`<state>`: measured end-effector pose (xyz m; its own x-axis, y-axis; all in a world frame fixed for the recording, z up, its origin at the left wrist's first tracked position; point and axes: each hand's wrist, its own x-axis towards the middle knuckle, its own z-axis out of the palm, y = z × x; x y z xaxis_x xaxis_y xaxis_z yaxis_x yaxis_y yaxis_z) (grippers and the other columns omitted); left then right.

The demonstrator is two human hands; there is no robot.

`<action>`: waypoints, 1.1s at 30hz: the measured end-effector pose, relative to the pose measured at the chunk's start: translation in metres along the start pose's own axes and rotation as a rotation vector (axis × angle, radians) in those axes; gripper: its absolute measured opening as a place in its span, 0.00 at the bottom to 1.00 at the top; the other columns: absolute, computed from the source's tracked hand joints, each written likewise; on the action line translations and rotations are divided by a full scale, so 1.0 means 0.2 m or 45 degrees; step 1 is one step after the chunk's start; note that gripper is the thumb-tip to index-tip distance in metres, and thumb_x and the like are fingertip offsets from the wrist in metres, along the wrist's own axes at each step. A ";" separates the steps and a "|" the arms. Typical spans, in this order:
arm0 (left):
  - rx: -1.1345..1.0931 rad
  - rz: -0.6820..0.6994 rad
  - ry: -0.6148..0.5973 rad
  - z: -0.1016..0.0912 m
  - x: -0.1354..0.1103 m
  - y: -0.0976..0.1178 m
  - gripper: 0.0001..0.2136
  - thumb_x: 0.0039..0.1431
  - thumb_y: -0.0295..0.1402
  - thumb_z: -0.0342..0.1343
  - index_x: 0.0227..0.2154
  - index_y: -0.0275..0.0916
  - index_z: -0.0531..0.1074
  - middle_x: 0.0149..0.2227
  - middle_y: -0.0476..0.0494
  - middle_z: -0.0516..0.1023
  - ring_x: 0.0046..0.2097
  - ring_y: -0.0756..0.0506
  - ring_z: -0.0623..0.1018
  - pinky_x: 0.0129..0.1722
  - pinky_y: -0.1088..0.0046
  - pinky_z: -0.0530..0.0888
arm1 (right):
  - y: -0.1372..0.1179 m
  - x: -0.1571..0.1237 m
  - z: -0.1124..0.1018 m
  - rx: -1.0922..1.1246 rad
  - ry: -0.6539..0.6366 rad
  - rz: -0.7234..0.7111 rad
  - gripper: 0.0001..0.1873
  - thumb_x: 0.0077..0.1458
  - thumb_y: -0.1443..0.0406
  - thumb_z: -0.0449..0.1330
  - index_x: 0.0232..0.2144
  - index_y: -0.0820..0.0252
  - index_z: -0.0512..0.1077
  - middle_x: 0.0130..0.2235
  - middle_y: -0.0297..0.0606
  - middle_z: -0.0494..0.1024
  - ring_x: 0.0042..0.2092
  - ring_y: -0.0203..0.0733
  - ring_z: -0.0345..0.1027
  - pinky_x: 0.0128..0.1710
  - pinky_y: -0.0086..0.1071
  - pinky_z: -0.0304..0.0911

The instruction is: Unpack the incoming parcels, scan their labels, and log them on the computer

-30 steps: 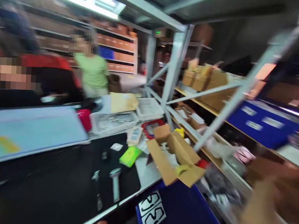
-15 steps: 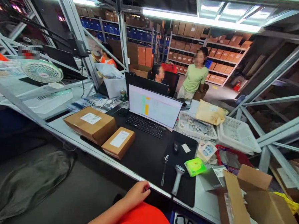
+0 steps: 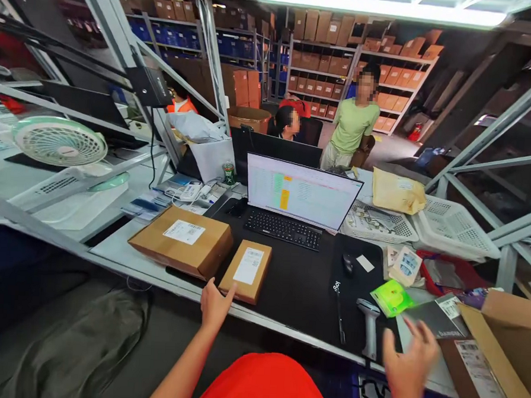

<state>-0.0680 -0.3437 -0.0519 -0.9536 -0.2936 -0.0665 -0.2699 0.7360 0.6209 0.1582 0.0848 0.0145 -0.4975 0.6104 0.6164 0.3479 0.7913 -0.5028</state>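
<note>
My left hand [image 3: 215, 305] reaches out with fingers apart, its fingertips at the near edge of a small labelled cardboard box [image 3: 246, 270] on the black desk mat [image 3: 296, 290]. A larger labelled box [image 3: 181, 248] lies just left of it. My right hand [image 3: 409, 360] hovers open near the desk's front edge, holding nothing, beside a grey barcode scanner [image 3: 369, 325] and a dark flat packet [image 3: 434, 318]. A green pack [image 3: 392, 298] lies just beyond the scanner.
A monitor [image 3: 302, 192] and keyboard [image 3: 283, 229] stand mid-desk, with white baskets [image 3: 455, 228] behind right. An open cardboard carton [image 3: 502, 354] sits at the right. A desk fan [image 3: 59, 143] is on the left. A seated person [image 3: 287, 122] and a standing person in green [image 3: 353, 123] are beyond.
The view has swung left from the shelving to the desk. My left hand has moved forward to the small box, and my right hand has come into view by the scanner.
</note>
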 end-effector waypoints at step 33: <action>0.779 0.116 -0.120 0.35 0.14 0.14 0.56 0.48 0.59 0.58 0.73 0.32 0.45 0.69 0.17 0.52 0.65 0.21 0.61 0.59 0.33 0.63 | -0.03 0.28 1.66 -0.103 -0.644 -0.409 0.22 0.64 0.64 0.53 0.57 0.65 0.73 0.61 0.56 0.70 0.63 0.56 0.62 0.64 0.53 0.59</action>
<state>-0.1119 -0.2881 -0.0906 -0.9765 -0.1788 -0.1206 -0.1880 0.9797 0.0695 -0.1353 0.1029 -0.1488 -0.8969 0.2634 0.3552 0.1669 0.9455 -0.2796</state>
